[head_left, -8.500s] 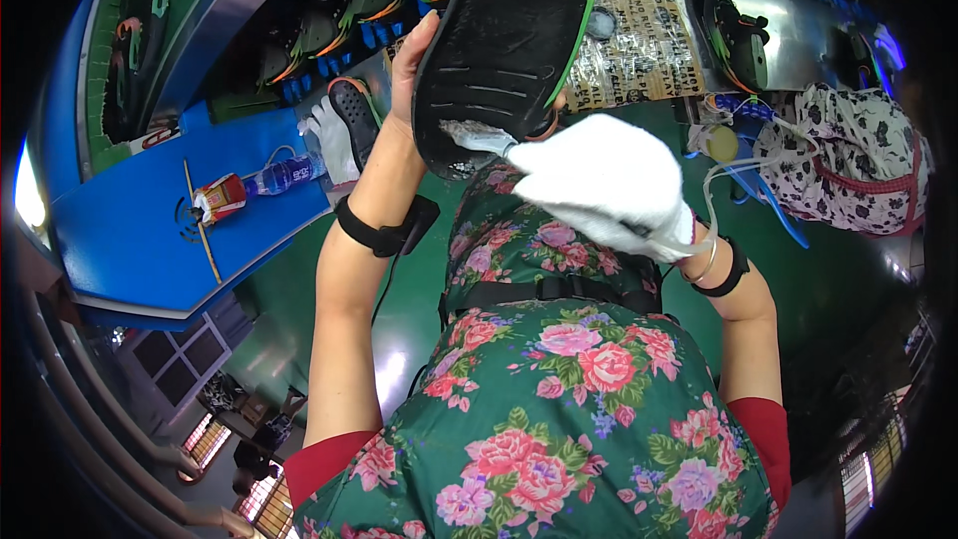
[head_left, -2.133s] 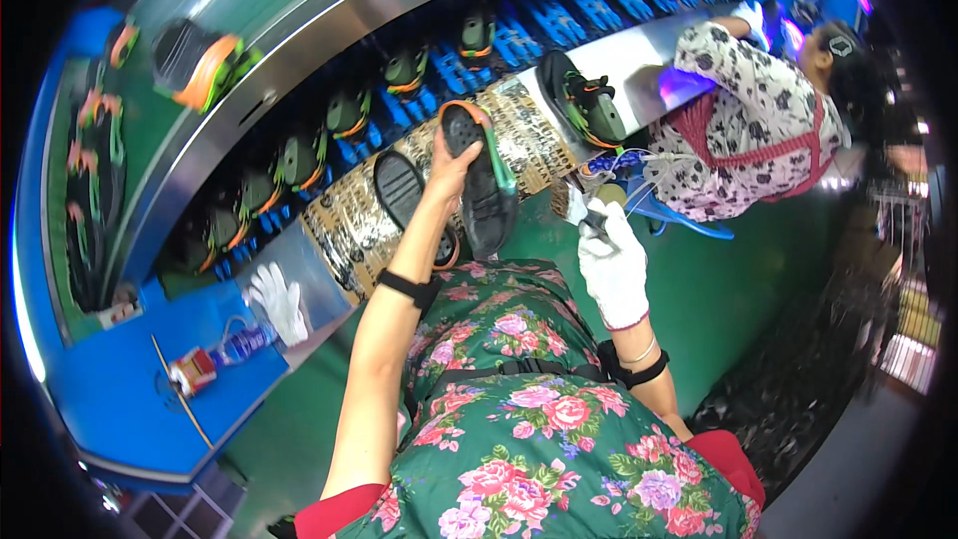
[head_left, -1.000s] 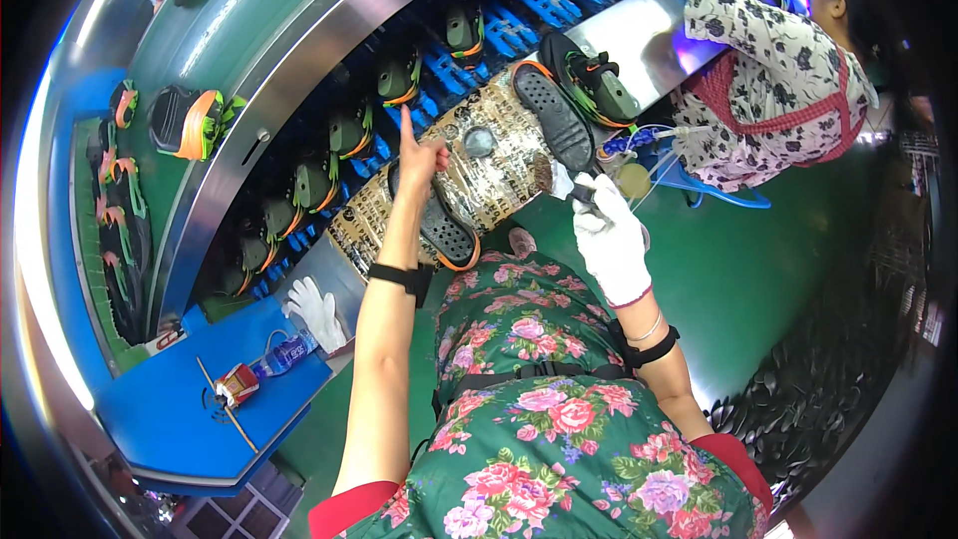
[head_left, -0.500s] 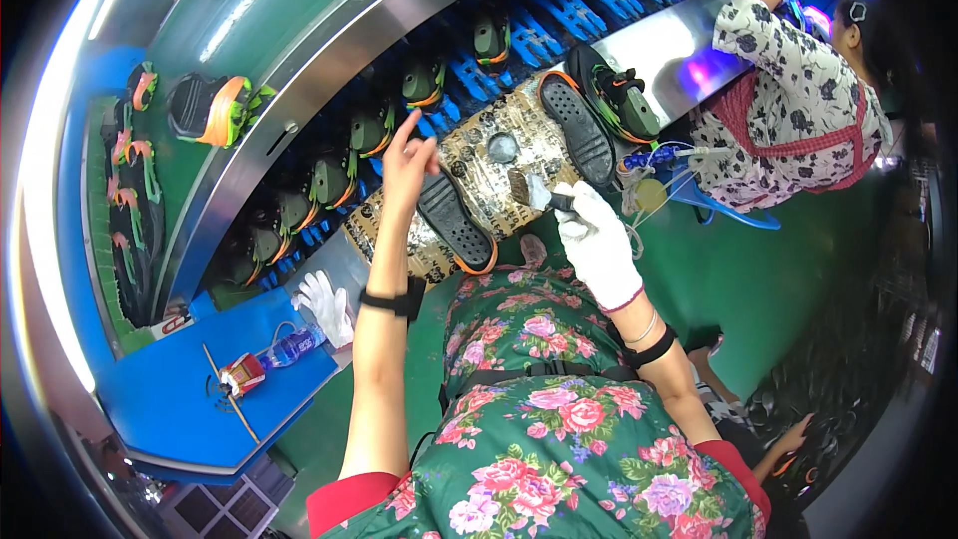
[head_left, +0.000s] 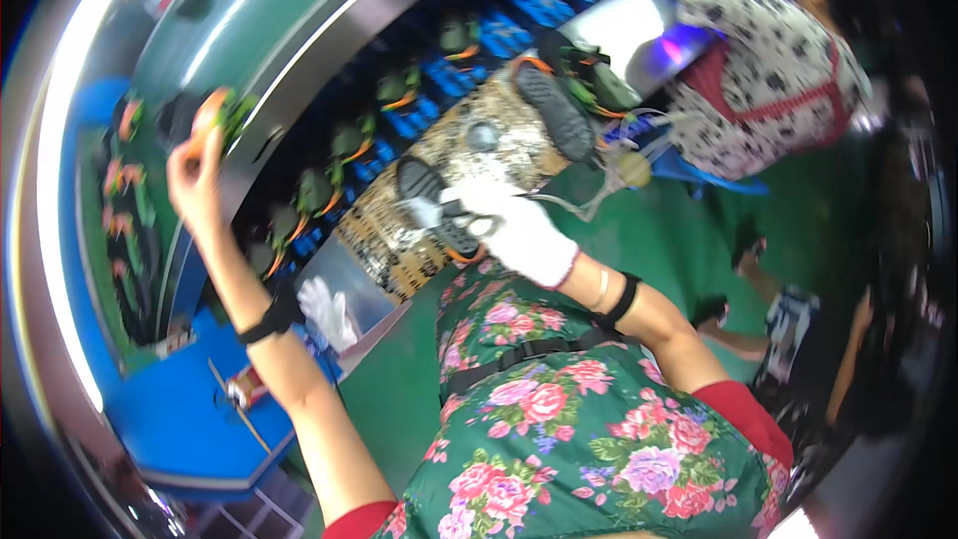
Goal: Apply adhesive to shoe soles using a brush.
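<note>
Brush work at a black sandal sole, which lies across the front edge of the cardboard-covered counter. The gloved right hand grips a flat brush over it; bristle contact is unclear. The bare left hand overlaps an orange-strapped sandal upper beyond the steel rail; whether it grasps cannot be told. The reach presumably calls for a secure finger hold.

The white glove looked like matt cloth, the ridged sole like dark rubber; glossy, crinkled tape covered part of the smooth, shiny metal worktop.
</note>
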The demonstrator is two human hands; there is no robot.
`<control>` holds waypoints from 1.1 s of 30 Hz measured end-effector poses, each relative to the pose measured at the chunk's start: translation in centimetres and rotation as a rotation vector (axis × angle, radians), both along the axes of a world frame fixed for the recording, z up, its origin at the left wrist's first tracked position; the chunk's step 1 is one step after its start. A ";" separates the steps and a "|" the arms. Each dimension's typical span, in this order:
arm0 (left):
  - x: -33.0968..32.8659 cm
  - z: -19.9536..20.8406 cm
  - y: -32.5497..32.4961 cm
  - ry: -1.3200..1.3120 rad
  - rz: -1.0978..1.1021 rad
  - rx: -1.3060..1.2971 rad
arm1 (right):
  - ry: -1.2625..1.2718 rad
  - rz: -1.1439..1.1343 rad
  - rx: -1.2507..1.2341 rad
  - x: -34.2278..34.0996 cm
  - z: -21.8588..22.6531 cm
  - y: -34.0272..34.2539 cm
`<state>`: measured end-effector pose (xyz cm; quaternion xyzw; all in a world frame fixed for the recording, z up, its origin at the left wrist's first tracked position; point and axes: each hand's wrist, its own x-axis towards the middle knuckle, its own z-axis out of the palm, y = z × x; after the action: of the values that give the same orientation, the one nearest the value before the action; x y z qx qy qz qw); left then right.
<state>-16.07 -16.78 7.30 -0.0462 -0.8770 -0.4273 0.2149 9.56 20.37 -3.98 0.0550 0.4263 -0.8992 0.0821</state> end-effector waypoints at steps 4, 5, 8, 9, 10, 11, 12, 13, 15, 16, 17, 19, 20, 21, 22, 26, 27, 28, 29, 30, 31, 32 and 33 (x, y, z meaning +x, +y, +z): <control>6.8 1.4 1.5 0.078 -0.190 0.461 | -0.271 -0.045 -0.512 0.0 -0.4 -0.9; 8.7 2.6 6.6 0.002 -0.144 0.338 | -0.254 -0.086 -0.548 0.6 -1.8 -0.3; 12.8 -1.8 -1.4 0.133 -0.059 0.586 | -0.234 -0.048 -0.493 1.0 -0.8 -0.6; 14.7 -1.0 1.7 -0.022 0.008 0.800 | -0.218 -0.039 -0.520 1.3 -0.9 -0.4; 15.6 -2.5 -0.5 -0.039 0.123 0.583 | -0.210 -0.055 -0.485 1.4 -0.4 -0.5; 16.3 -3.7 -1.1 0.027 0.209 0.565 | -0.206 -0.063 -0.450 1.3 0.1 -0.8; 17.0 -4.0 -0.3 0.001 0.163 0.660 | -0.231 -0.060 -0.492 1.1 0.5 -1.0; 17.4 -4.5 1.1 -0.027 0.111 0.760 | -0.220 -0.037 -0.515 0.9 0.3 -1.0; 16.4 -6.2 0.3 -0.225 -0.030 0.915 | -0.228 -0.050 -0.552 1.0 0.7 -0.9; 16.1 -7.4 -1.4 -0.323 -0.083 0.965 | -0.218 -0.049 -0.562 0.9 1.1 -1.0; 15.4 -8.2 -2.2 -0.423 -0.143 1.014 | -0.197 -0.050 -0.606 0.7 1.1 -1.3; 15.7 -7.5 4.2 -0.602 -0.323 1.238 | -0.207 -0.107 -0.574 1.1 1.9 0.1; 16.3 -7.6 5.3 -0.593 -0.489 1.284 | -0.161 -0.064 -0.561 1.2 2.2 0.2; 16.6 -8.3 6.1 -0.582 -0.666 1.331 | -0.121 -0.048 -0.499 1.3 3.2 0.5; 17.5 -9.2 7.7 -0.531 -0.483 1.294 | -0.087 -0.048 -0.447 1.2 4.4 0.7; 22.9 -12.4 11.6 -0.991 -0.348 1.293 | -0.030 -0.130 -0.442 1.9 6.6 0.9; 23.0 -14.3 12.2 -1.046 -0.393 1.240 | 0.004 -0.150 -0.449 1.9 6.7 0.7; 23.8 -15.1 13.7 -1.130 -0.418 1.209 | 0.050 -0.195 -0.349 2.3 6.8 1.2; 24.5 -15.3 15.5 -1.208 -0.443 1.192 | 0.032 -0.187 -0.240 2.7 6.9 2.3; 25.0 -15.6 17.4 -1.275 -0.478 1.173 | 0.057 -0.262 -0.191 2.9 6.6 2.6; 25.3 -15.6 18.8 -1.317 -0.502 1.159 | 0.084 -0.318 -0.152 2.8 6.6 2.7; 25.2 -15.5 20.1 -1.346 -0.533 1.146 | 0.134 -0.371 -0.034 3.1 6.5 3.2; 24.9 -15.3 21.3 -1.356 -0.560 1.140 | 0.114 -0.380 0.023 3.3 6.6 3.6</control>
<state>8.79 4.51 -8.02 0.1161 -0.4295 -0.7658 -0.4644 12.81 24.01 2.66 0.0844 0.4223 -0.8953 -0.1142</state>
